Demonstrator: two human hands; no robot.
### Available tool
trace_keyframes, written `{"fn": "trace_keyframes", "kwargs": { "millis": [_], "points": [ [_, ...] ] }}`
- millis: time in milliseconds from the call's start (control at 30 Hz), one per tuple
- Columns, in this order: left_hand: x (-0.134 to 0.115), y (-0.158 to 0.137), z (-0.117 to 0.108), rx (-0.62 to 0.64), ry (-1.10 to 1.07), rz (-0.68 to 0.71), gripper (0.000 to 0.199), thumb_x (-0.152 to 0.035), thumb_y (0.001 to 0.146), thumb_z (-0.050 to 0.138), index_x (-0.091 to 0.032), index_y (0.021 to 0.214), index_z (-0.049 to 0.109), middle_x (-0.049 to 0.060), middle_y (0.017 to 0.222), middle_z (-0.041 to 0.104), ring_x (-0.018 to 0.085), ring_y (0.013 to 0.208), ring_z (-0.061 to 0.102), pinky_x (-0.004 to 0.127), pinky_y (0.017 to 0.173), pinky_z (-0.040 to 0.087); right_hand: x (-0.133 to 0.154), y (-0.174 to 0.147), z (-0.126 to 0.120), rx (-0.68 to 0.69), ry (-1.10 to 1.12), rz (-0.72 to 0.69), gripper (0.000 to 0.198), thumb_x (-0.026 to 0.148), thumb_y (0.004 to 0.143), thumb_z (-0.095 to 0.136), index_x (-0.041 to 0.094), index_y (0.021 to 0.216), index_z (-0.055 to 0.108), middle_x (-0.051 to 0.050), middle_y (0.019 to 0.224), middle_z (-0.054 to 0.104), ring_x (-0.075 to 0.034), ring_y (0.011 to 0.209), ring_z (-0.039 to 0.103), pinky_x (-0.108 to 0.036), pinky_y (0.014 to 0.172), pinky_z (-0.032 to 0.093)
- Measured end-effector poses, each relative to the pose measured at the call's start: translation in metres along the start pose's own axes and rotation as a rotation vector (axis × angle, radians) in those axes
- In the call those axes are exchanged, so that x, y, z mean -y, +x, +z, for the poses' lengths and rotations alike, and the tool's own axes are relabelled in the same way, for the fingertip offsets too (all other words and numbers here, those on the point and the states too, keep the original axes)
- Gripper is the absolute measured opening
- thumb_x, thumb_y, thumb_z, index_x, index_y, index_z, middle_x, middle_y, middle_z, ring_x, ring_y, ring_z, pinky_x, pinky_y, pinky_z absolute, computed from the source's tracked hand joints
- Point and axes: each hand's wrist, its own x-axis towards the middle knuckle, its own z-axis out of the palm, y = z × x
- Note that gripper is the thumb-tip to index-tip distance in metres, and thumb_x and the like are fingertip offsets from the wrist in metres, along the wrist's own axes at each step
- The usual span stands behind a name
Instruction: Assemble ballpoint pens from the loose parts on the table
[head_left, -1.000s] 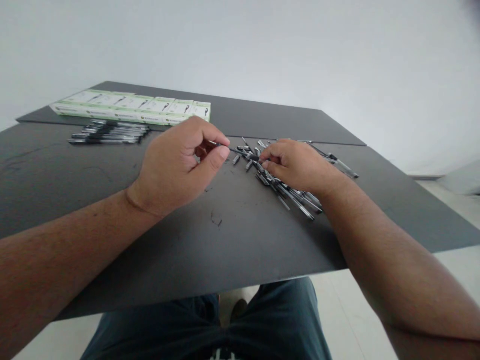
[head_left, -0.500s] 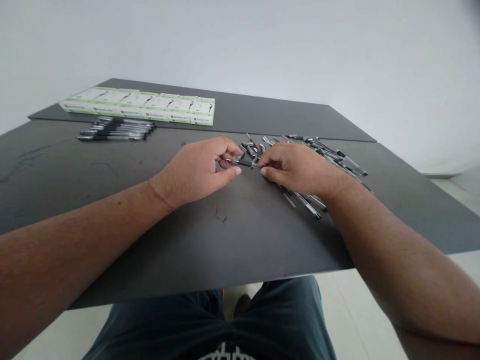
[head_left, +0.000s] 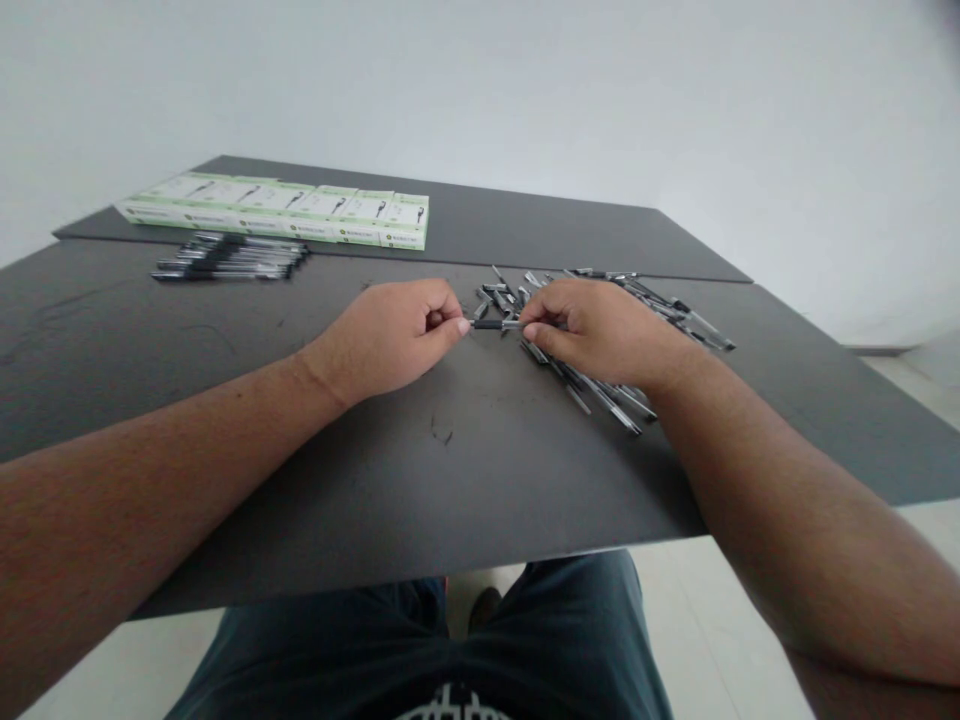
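Half a second ago the left hand (head_left: 401, 335) had its thumb and forefinger parted around the pen's tip end; now they have come together on it. The pen (head_left: 489, 325) lies more level across the gap between the hands, its black grip and a length of clear barrel showing. The boxes and the laid-out pens have stayed where they were on the tabletop.

The dark grey tabletop (head_left: 337, 500) is crossed by a seam parallel to its far edge. Green-and-white pen boxes (head_left: 285, 225) stand in a row beyond the seam, toward the far left corner. Just on the near side of it, toward the left edge, lies a bundle of black-gripped pens (head_left: 225, 262). A loose scatter of pens and pen parts (head_left: 592, 390) spreads right of the middle, partly hidden by the right hand (head_left: 589, 325). Behind the far edge rises a pale wall (head_left: 480, 100); below the near edge are dark jeans (head_left: 555, 640) and a light floor (head_left: 697, 620).

Both forearms reach in over the near edge, slanting inward. The right hand pinches the barrel end between thumb and fingers, and the left pinches the opposite end.
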Motion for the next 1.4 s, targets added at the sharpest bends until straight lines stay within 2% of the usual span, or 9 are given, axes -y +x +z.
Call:
{"fn": "trace_keyframes", "kwargs": {
  "millis": [500,733,867,967,1033,1100,1200,1300,1400],
  "points": [
    [-0.0002,-0.0005,0.0019,0.0,-0.028,-0.011,0.018,-0.039,0.095,0.063,-0.027,0.094,0.077,0.002,0.082,0.081,0.025,0.075,0.073,0.037,0.08,0.058,0.0036,-0.0015,0.0023,-0.087,0.147,0.113,0.014,0.025,0.094,0.076,0.026,0.107,0.08,-0.002,0.096,0.085,-0.025,0.086,0.078,-0.035,0.081,0.054],
    [-0.0002,-0.0009,0.0005,-0.023,-0.013,-0.009,0.019,-0.038,0.096,0.062,-0.027,0.097,0.078,0.003,0.087,0.083,0.026,0.081,0.076,0.038,0.084,0.059,0.0058,-0.0013,-0.0011,-0.043,0.06,0.093,0.029,0.039,0.112,0.06,0.022,0.111,0.083,-0.007,0.094,0.085,-0.027,0.088,0.076,-0.037,0.083,0.051],
    [-0.0012,-0.0018,0.0004,-0.009,-0.031,-0.003,0.02,-0.04,0.097,0.062,-0.026,0.097,0.076,0.003,0.086,0.082,0.025,0.079,0.075,0.037,0.082,0.058,0.0069,-0.002,-0.0001,-0.023,0.203,0.146,0.025,0.035,0.1,0.073,0.023,0.121,0.079,-0.001,0.088,0.081,-0.024,0.078,0.072,-0.034,0.074,0.049],
    [-0.0018,-0.0021,0.0007,-0.002,-0.029,-0.009,0.022,-0.041,0.097,0.06,-0.025,0.098,0.076,0.004,0.086,0.082,0.025,0.08,0.075,0.037,0.082,0.056,0.0043,-0.0014,0.0007,-0.021,0.188,0.093,0.018,0.037,0.102,0.07,0.024,0.108,0.08,-0.003,0.089,0.081,-0.024,0.081,0.072,-0.035,0.077,0.048],
    [-0.0023,-0.0021,0.0007,0.005,-0.025,-0.014,0.023,-0.04,0.097,0.059,-0.024,0.099,0.076,0.004,0.086,0.081,0.024,0.079,0.074,0.036,0.082,0.056,0.0016,-0.0004,0.0016,-0.008,0.142,0.049,0.03,0.045,0.108,0.063,0.023,0.102,0.081,-0.005,0.09,0.081,-0.025,0.085,0.072,-0.036,0.08,0.047],
    [-0.0029,-0.002,0.0006,0.015,-0.026,-0.017,0.024,-0.041,0.097,0.059,-0.024,0.099,0.076,0.005,0.086,0.08,0.024,0.078,0.073,0.036,0.082,0.056,-0.0006,0.0005,0.0029,0.0,0.144,0.059,0.034,0.05,0.109,0.063,0.022,0.106,0.083,-0.006,0.09,0.081,-0.025,0.085,0.072,-0.036,0.078,0.046],
    [-0.0036,-0.0019,0.0005,0.025,-0.029,-0.017,0.024,-0.04,0.096,0.059,-0.024,0.099,0.076,0.005,0.085,0.08,0.024,0.078,0.072,0.036,0.082,0.055,-0.0018,0.0012,0.0044,-0.008,0.195,0.098,0.029,0.046,0.1,0.074,0.022,0.115,0.082,-0.002,0.088,0.081,-0.022,0.077,0.069,-0.034,0.074,0.044],
    [-0.0037,-0.0023,0.0008,0.018,-0.024,-0.01,0.024,-0.04,0.096,0.059,-0.024,0.099,0.077,0.004,0.084,0.08,0.024,0.077,0.072,0.036,0.081,0.055,-0.0011,0.0013,0.0041,-0.009,0.171,0.042,0.026,0.045,0.103,0.069,0.023,0.104,0.081,-0.003,0.086,0.08,-0.022,0.078,0.068,-0.035,0.076,0.044],
    [-0.0034,-0.0028,0.0017,0.013,-0.024,0.001,0.025,-0.041,0.096,0.058,-0.024,0.099,0.077,0.005,0.085,0.08,0.024,0.078,0.073,0.036,0.081,0.055,0.0006,0.001,0.003,-0.005,0.16,0.014,0.034,0.049,0.108,0.061,0.022,0.101,0.081,-0.006,0.089,0.081,-0.024,0.084,0.071,-0.036,0.079,0.045]
  ]
}}
